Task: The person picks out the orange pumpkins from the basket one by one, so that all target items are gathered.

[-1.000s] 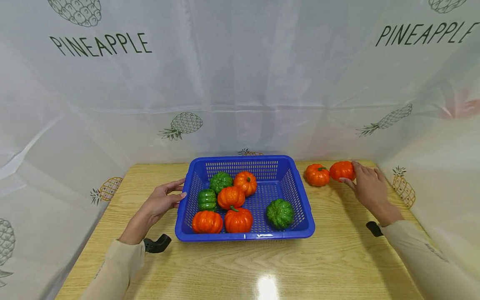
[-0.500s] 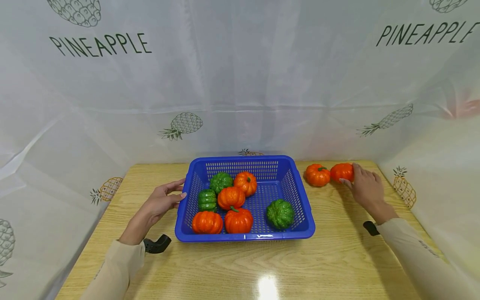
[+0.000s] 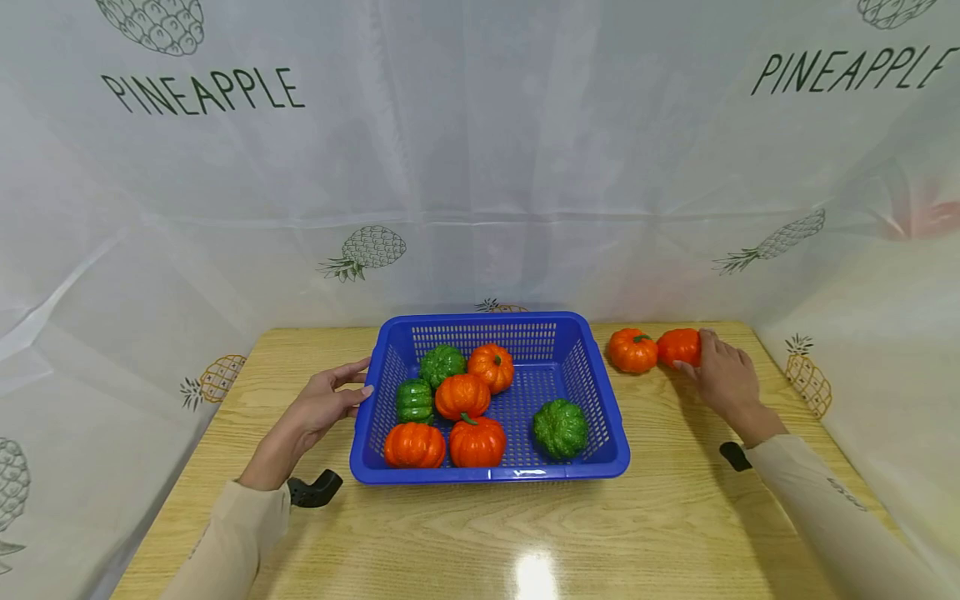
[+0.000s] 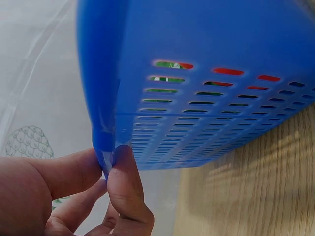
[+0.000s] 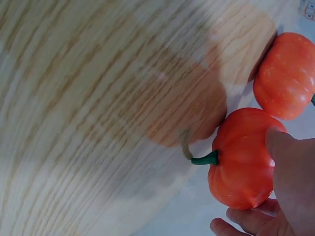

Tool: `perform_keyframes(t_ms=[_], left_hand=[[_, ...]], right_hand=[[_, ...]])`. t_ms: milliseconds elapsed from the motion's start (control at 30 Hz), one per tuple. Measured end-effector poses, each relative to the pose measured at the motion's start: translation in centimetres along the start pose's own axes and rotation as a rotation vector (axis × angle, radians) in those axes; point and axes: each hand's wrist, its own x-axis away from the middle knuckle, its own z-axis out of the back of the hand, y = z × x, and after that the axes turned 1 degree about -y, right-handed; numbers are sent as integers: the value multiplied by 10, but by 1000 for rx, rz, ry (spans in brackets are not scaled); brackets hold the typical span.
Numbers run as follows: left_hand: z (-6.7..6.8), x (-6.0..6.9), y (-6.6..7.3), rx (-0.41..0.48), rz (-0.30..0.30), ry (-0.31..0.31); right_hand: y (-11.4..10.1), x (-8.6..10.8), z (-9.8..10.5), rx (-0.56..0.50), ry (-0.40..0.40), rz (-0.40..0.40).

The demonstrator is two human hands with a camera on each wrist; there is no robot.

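Note:
My left hand (image 3: pixel 318 406) pinches the left rim of a blue perforated plastic basket (image 3: pixel 491 475); in the left wrist view the thumb (image 4: pixel 74 172) and fingertips meet on that rim. At the far right of the table, my right hand (image 3: pixel 723 377) holds an orange pumpkin (image 3: pixel 679 347) with a green stem. In the right wrist view this pumpkin (image 5: pixel 243 157) lies on its side at the tabletop, thumb on one side and fingers partly hidden below. A second orange pumpkin (image 3: pixel 632 351) sits right beside it, touching or nearly so.
Inside the basket lie several orange pumpkins (image 3: pixel 478 442) grouped toward the left, two green ones (image 3: pixel 415 401) among them, and a lone green pumpkin (image 3: pixel 561 428) at the right. A white pineapple-print sheet (image 3: pixel 480 167) hangs behind the wooden table (image 3: pixel 450 542) and along both sides.
My right hand has shifted slightly left and down with its pumpkin, closer to the neighbouring one, which has moved a little left. The left hand and basket have stayed put.

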Motion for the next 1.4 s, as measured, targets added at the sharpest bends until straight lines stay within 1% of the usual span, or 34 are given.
perform_keyframes(t_ms=[267, 533, 900, 1200, 1400], left_hand=[[0, 0, 0, 0, -1, -5], [0, 1, 0, 3, 1, -3], [1, 0, -1, 2, -6, -1], [2, 0, -3, -3, 1, -1], [3, -1, -2, -6, 2, -6]], right_hand=[[3, 3, -3, -5, 18, 8], [3, 5, -2, -15, 32, -17], [3, 13, -1, 15, 75, 16], [2, 18, -4, 9, 66, 29], [-1, 17, 4, 25, 89, 37]])
